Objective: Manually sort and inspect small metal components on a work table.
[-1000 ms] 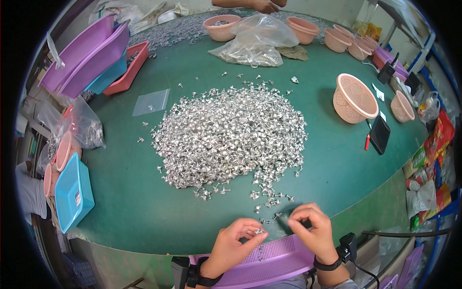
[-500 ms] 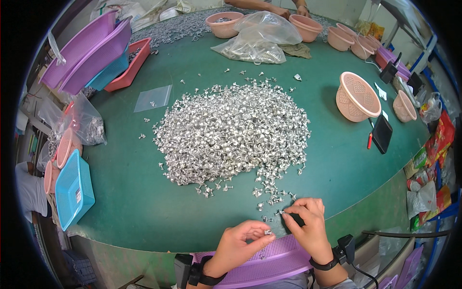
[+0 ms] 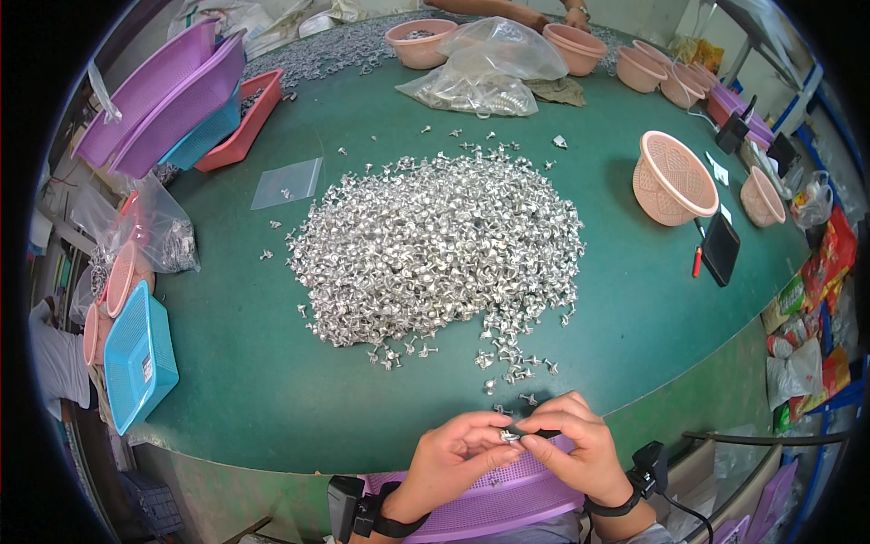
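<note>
Head view shows the left hand (image 3: 453,449) clamped on a small silver part (image 3: 510,436), long axis indistinct, near the purple basket's (image 3: 503,510) far edge, the right hand (image 3: 575,444) meeting it fingertips-first from the right, grip undeterminable.

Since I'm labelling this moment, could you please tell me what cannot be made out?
All in the head view:
Small metal piece: detail too small, partly covered by left hand and right hand.
Purple basket: partly hidden by hands and forearms.
Co-worker at top: head cut off by top edge.
Metal pile: lower pieces buried under upper ones.
</note>
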`<action>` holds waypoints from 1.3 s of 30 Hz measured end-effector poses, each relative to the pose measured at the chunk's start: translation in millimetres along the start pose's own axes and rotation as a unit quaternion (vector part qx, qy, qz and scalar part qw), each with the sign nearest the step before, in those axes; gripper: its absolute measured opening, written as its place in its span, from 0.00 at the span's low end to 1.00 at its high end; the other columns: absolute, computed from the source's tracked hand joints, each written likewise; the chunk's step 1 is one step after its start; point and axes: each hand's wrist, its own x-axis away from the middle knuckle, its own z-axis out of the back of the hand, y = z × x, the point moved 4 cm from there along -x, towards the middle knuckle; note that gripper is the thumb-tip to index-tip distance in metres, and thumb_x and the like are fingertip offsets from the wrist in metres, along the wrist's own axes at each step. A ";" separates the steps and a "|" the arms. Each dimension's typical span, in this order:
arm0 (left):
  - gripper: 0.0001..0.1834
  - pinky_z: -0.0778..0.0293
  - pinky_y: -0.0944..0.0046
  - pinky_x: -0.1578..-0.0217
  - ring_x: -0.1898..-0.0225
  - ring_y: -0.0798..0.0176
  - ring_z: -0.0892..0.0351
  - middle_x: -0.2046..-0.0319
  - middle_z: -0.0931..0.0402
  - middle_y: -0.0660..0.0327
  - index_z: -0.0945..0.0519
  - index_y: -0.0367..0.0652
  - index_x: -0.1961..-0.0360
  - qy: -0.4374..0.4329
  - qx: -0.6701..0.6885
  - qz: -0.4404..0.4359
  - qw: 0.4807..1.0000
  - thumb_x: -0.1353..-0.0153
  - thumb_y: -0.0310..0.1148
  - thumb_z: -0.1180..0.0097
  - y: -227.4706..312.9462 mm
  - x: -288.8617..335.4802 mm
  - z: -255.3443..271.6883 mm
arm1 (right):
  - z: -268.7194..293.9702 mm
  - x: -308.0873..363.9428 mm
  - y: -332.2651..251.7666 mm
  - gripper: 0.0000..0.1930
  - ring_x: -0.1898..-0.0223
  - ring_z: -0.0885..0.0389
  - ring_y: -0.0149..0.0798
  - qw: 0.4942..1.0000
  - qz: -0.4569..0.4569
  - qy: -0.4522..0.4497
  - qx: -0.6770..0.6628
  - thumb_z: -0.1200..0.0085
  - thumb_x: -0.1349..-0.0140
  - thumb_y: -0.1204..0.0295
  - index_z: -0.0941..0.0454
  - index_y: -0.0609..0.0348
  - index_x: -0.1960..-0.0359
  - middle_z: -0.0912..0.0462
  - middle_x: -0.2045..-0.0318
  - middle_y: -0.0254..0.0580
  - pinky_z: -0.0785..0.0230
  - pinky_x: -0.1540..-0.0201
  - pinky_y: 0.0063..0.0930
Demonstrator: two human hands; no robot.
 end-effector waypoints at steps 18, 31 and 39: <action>0.12 0.29 0.74 0.66 0.66 0.68 0.25 0.71 0.25 0.57 0.32 0.35 0.62 -0.028 -0.042 -0.021 0.998 0.50 0.22 0.50 4.0 1.3 -4.3 | 9.2 6.0 11.6 0.07 0.74 0.33 0.30 0.994 -0.065 0.061 -0.062 0.47 0.56 0.78 0.26 0.59 0.72 0.26 0.77 0.35 0.40 0.70 0.20; 0.15 0.27 0.63 0.66 0.66 0.58 0.26 0.67 0.29 0.46 0.37 0.32 0.55 -0.051 0.090 0.012 0.995 0.46 0.21 0.59 10.7 1.3 -8.6 | 11.8 0.2 11.9 0.07 0.73 0.32 0.33 0.994 -0.041 0.089 0.058 0.46 0.57 0.78 0.26 0.59 0.73 0.26 0.76 0.35 0.41 0.71 0.22; 0.16 0.28 0.64 0.69 0.68 0.56 0.26 0.69 0.29 0.46 0.37 0.33 0.54 -0.079 0.182 0.093 0.976 0.45 0.23 0.60 7.2 2.5 -8.8 | 0.2 -3.5 21.8 0.10 0.71 0.35 0.39 0.971 -0.008 0.089 0.223 0.43 0.62 0.77 0.27 0.57 0.73 0.30 0.75 0.36 0.42 0.68 0.28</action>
